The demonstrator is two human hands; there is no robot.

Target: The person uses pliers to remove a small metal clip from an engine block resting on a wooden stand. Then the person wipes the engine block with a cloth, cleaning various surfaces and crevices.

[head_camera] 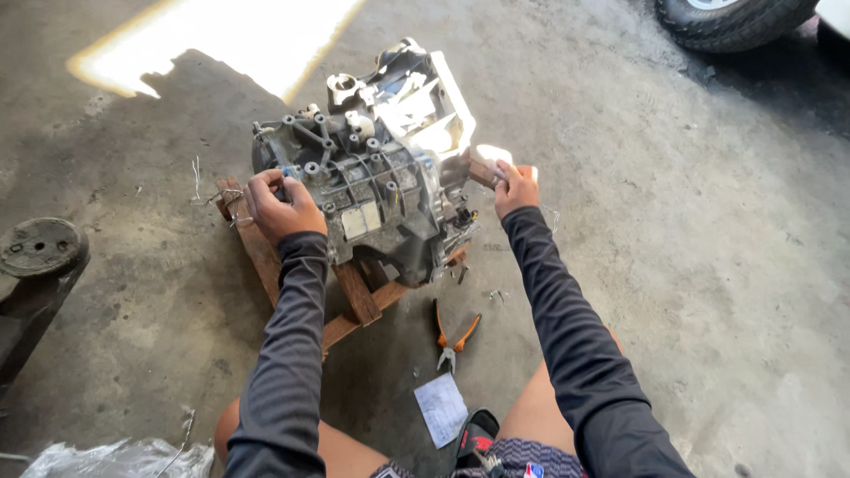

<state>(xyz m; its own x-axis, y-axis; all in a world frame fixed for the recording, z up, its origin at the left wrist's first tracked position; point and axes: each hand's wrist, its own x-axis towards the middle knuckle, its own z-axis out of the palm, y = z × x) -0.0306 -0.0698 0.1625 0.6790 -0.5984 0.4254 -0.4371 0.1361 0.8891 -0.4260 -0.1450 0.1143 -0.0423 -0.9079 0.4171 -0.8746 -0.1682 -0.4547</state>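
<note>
A grey cast-metal gearbox housing (372,168) lies on a small wooden pallet (350,296) on the concrete floor. My left hand (279,208) is closed on the housing's left end, gripping something small near a bolt boss. My right hand (515,188) presses a small wooden block (482,168) against the housing's right edge. Both arms wear dark long sleeves. What the left fingers hold is hidden.
Orange-handled pliers (453,336) and a white paper slip (441,409) lie on the floor in front of the pallet. A dark round metal part (40,252) sits at the left, a tyre (730,19) at the top right, crumpled plastic (119,460) at the bottom left.
</note>
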